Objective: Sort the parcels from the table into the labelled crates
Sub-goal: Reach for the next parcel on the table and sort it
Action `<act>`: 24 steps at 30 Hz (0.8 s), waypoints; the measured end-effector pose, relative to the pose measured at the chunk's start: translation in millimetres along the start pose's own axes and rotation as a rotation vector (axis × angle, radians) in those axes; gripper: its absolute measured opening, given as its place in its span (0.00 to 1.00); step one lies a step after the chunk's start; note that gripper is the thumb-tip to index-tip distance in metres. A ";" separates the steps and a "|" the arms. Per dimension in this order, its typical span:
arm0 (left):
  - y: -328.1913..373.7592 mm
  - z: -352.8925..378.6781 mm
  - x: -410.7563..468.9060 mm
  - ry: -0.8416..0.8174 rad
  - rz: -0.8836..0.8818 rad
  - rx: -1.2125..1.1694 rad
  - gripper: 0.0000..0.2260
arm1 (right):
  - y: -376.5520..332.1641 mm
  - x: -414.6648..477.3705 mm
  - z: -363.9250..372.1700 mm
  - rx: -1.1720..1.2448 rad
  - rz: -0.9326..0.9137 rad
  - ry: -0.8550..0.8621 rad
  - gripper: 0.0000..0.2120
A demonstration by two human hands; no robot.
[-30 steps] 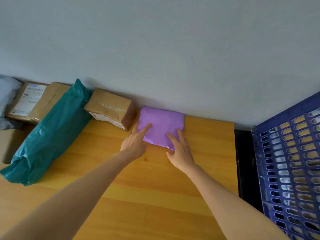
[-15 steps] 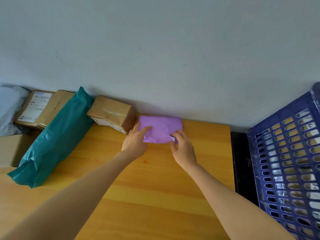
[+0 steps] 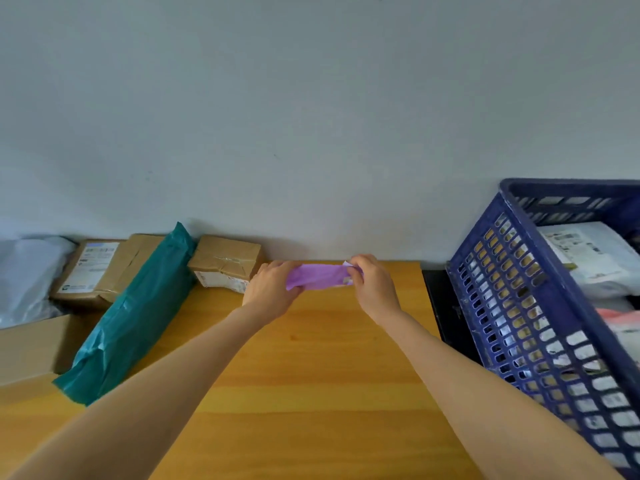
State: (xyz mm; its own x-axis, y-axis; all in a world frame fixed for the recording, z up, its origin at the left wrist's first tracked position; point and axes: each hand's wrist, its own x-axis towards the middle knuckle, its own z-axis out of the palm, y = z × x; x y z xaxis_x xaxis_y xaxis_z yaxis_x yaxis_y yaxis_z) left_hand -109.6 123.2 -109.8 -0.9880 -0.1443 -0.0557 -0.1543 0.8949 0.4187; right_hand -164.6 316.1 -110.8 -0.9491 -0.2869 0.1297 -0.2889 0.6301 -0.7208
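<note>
A flat purple parcel (image 3: 320, 277) is lifted at the far side of the wooden table (image 3: 311, 393), near the wall, and seen almost edge-on. My left hand (image 3: 272, 287) grips its left end and my right hand (image 3: 372, 285) pinches its right end, where a white corner shows. A blue plastic crate (image 3: 540, 306) stands to the right of the table with several white and pink mailers inside. No label on the crate is visible.
Along the wall to the left lie a small brown box (image 3: 225, 263), a long teal mailer bag (image 3: 138, 313), a larger brown box with a white label (image 3: 100, 268), a grey bag (image 3: 29, 275) and an open cardboard box (image 3: 31, 348). A dark gap (image 3: 446, 306) separates table and crate.
The purple parcel lay flat under my fingertips. Both hands have since taken hold of its ends and raised it off the table, tilting it edge-on. My view has tipped up, showing the crate's inside.
</note>
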 end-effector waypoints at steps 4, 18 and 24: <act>2.6 -26.1 -17.2 0.054 0.063 -0.005 0.26 | -27.4 -13.6 -18.5 -0.038 0.046 0.010 0.09; -18.8 -75.7 -94.3 0.151 -0.037 -0.340 0.39 | -96.2 -94.4 -35.6 0.458 0.289 0.262 0.07; -12.4 -81.7 -112.6 0.051 -0.079 -0.717 0.36 | -123.1 -128.9 -35.6 0.829 0.380 0.268 0.05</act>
State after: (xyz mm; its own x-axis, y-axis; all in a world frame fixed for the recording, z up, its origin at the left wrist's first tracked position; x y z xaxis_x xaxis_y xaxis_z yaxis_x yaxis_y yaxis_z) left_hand 4.4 93.8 -34.7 -0.9696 -0.2326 -0.0756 -0.1635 0.3866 0.9076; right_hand -11.2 301.2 -14.6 -0.9881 0.0721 -0.1355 0.1284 -0.0956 -0.9871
